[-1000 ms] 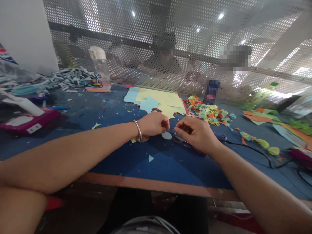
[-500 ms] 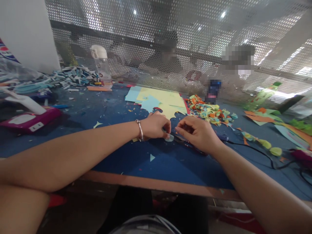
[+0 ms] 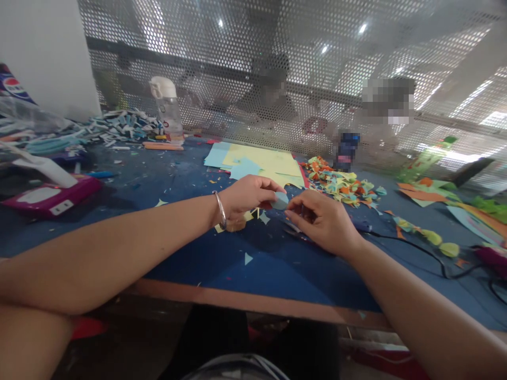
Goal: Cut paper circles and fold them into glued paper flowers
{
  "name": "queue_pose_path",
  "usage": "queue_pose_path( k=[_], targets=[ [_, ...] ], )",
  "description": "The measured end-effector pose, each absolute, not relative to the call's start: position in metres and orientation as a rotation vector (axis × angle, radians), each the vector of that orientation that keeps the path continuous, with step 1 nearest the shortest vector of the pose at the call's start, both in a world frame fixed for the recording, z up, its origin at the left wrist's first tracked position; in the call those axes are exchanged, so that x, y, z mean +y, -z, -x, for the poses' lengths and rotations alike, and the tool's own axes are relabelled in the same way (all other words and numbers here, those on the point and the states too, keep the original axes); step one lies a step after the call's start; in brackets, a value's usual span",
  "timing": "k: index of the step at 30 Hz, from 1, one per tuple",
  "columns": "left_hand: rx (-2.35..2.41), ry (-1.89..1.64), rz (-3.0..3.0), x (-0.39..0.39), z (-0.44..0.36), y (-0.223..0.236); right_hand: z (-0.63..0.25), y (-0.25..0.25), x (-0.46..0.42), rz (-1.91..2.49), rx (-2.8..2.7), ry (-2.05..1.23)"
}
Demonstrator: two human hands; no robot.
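Between the fingertips of my left hand (image 3: 253,194) is a light blue round paper piece (image 3: 281,200), held a little above the table. My right hand (image 3: 322,216) is curled in a pinch right beside the paper's right edge. Whether its thumb and forefinger grip the paper or something tiny, I cannot tell. Under the right hand lie what look like scissors (image 3: 293,230), their handles mostly hidden by the palm. Small paper offcuts (image 3: 264,217) lie below the left hand.
Yellow paper sheets (image 3: 277,161) and blue ones lie behind my hands. A heap of coloured paper scraps (image 3: 344,184) is to their right, near a black cable (image 3: 415,245). At left are a magenta box (image 3: 51,198), a bottle (image 3: 169,113) and piled strips (image 3: 122,125). A perforated screen stands behind.
My left hand has lifted off the table and shifted slightly, bringing up the blue paper piece beside the right fingertips. Offcuts beneath it now show. The right hand has barely moved.
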State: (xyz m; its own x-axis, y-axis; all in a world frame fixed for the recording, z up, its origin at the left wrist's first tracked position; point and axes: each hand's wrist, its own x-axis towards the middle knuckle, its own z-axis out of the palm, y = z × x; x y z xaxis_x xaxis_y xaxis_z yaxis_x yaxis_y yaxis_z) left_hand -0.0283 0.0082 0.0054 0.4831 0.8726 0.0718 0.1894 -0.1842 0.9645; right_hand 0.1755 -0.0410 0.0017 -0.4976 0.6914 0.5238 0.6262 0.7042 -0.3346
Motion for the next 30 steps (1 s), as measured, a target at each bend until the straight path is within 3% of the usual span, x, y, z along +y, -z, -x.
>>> queue_pose_path(
  k=[12,30],
  targets=[
    [0.825,-0.753,-1.229,-0.003,0.025,-0.011,-0.174,-0.001,-0.046,0.867,-2.327,0.034],
    [0.546,-1.002,-1.517,-0.006,0.021,0.002,-0.174,-0.002,-0.044,1.122,-1.98,-0.247]
  ],
)
